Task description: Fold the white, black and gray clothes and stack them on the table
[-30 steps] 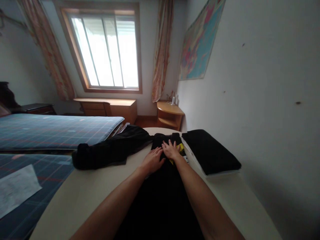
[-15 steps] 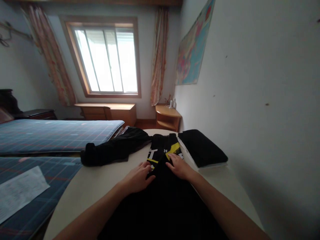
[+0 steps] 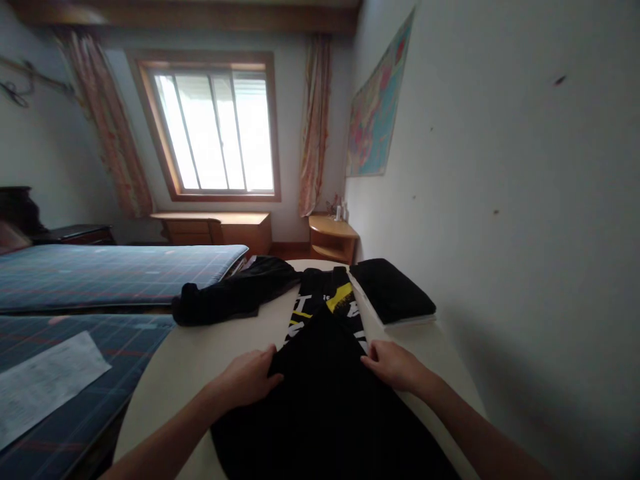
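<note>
Head view: both hands [image 3: 247, 378] [image 3: 395, 365], forearms [image 3: 183, 423] spread, pinch opposite edges of the black garment [image 3: 325, 393].

L hand [image 3: 249, 379], R hand [image 3: 393, 365] apart, half-curled

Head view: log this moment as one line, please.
left hand: at black cloth, left edge | right hand: at its right edge | yellow-white print: showing beyond it | folded black bundle: right of print

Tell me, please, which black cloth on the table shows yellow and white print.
The middle garment, between the left hand and right hand; the folded cloth rightward and dark cloth leftward show none.
</note>
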A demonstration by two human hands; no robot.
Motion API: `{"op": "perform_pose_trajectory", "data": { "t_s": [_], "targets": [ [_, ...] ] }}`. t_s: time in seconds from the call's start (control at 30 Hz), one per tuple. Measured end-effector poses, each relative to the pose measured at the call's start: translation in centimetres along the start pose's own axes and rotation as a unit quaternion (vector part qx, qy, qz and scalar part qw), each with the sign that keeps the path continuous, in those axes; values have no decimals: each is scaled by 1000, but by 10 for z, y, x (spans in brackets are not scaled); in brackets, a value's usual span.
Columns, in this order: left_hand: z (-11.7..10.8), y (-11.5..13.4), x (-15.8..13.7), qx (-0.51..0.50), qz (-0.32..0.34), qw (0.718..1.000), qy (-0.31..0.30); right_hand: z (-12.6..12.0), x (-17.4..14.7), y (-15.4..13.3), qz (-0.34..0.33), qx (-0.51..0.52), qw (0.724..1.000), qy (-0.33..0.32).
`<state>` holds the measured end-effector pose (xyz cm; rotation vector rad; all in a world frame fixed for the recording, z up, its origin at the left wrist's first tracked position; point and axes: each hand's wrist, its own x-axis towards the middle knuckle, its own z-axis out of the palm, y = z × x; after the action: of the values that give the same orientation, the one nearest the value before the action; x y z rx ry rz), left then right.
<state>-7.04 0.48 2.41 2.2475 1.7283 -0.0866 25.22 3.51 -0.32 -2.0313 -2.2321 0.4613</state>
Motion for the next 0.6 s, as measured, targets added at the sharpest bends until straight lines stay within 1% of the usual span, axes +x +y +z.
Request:
{"op": "perform_pose_trajectory", "data": {
  "t_s": [0.13,0.23,0.3,0.4,0.47,0.5,0.53,0.6],
  "targets": [
    [-1,-1,-10,-42,14,999,26,-3,-21,0,-13,40,999,-25],
    [-1,5,-17,-72,28,996,49,-6,-33,1,-23,95,994,-54],
    [-3,13,-24,-87,40,993,62,-12,-39,-2,-37,140,988,-47],
    [-7,27,-34,-102,62,991,67,-21,-50,-16,-76,216,973,-10],
    [-8,34,-40,-111,87,989,49,-22,-59,-28,-110,253,961,-17],
    [-7,36,-41,-115,101,988,33,-20,-63,-34,-125,262,956,-38],
    [-5,38,-41,-125,116,985,7,-17,-68,-40,-135,262,953,-65],
    [1,38,-36,-174,130,973,-75,-8,-74,-49,-137,242,953,-118]
  ]
}}
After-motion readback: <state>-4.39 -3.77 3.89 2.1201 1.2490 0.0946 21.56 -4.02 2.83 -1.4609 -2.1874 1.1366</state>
